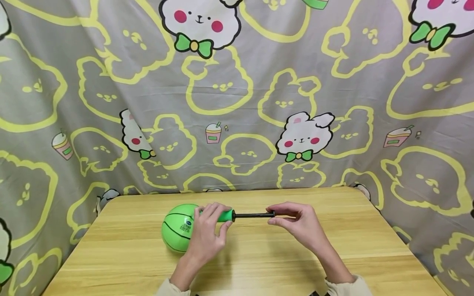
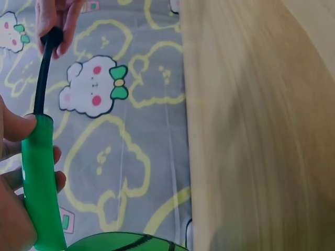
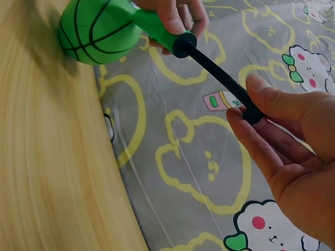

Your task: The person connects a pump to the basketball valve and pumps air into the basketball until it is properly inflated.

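Observation:
A green toy basketball (image 1: 174,232) with black lines sits on the left part of the wooden table. My left hand (image 1: 206,234) grips the green barrel of a hand pump (image 1: 225,216) beside the ball, partly covering both. The black rod (image 1: 253,215) is drawn out of the barrel and points right. At its far end, my right hand (image 1: 303,224) pinches the small black end cap (image 3: 252,114) between thumb and fingers. In the right wrist view, the barrel's other end meets the ball (image 3: 99,32); the needle is hidden.
The light wooden table (image 1: 266,263) runs back to a grey curtain (image 1: 237,94) printed with yellow outlines and white cartoon animals. That curtain also hangs along the left and right sides of the table.

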Demonstrator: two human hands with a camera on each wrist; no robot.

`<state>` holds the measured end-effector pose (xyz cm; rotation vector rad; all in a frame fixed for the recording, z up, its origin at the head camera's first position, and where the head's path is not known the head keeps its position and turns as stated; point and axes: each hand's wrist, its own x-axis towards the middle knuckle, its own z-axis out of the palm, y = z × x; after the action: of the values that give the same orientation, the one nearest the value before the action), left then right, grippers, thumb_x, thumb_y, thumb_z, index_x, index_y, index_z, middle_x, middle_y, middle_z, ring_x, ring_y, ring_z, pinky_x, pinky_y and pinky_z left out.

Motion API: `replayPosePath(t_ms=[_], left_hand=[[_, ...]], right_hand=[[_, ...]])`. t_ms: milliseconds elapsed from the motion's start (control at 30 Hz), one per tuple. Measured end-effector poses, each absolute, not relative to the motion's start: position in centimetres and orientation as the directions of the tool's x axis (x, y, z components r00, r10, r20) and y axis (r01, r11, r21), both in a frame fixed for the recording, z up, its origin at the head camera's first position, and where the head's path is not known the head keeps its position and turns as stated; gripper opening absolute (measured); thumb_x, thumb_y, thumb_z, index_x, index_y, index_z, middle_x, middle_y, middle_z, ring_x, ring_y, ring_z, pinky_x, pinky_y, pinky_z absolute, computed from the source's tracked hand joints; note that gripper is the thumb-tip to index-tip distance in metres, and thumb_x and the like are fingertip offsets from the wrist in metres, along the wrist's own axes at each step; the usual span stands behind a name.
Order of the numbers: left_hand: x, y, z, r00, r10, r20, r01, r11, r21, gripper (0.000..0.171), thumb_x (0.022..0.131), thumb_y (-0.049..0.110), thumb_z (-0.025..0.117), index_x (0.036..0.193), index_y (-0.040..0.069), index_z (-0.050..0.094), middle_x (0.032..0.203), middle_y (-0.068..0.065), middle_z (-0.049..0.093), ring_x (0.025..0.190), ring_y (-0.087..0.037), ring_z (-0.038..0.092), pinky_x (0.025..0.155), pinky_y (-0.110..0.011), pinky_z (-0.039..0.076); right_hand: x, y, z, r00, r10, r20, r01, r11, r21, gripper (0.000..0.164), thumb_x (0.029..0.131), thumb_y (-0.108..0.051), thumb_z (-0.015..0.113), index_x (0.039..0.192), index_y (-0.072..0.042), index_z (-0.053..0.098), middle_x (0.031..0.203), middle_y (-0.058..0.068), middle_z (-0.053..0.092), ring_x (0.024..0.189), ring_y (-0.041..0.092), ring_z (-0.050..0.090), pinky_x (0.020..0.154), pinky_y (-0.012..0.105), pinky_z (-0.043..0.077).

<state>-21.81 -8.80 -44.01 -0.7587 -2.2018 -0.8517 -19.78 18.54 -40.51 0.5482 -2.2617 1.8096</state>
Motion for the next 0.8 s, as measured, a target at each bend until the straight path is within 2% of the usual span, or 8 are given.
replayPosePath(t_ms=[367,800], left_hand=[[-21.2,-7.5,-44.4,-0.594,0.295,0.748,0.713,0.623,0.321,0.027,0.082,0.013,0.074,0.109,0.014,0.070,0.103,0.003,0.068,0.098,-0.017,0.063,0.091,-0.050,0.037],[-20.6,-6.3,-45.0,-0.577,0.336,0.744,0.729,0.624,0.283,0.027,0.082,0.015,0.073,0.109,0.014,0.069,0.103,0.005,0.066,0.095,-0.015,0.061,0.091,-0.048,0.036]], right_hand=[[-19.6,16.5,-41.2,-0.912,-0.166,0.376,-0.400,0.150,-0.904,0.026,0.079,-0.001,0.085,0.105,-0.003,0.079,0.102,0.011,0.077,0.096,0.022,0.075,0.077,0.034,0.060],[-19.3,14.7,-42.4,-0.899,-0.199,0.389,-0.419,0.138,-0.897,0.026,0.081,-0.004,0.084,0.106,-0.001,0.078,0.104,0.013,0.077,0.097,0.025,0.074,0.078,0.033,0.059]])
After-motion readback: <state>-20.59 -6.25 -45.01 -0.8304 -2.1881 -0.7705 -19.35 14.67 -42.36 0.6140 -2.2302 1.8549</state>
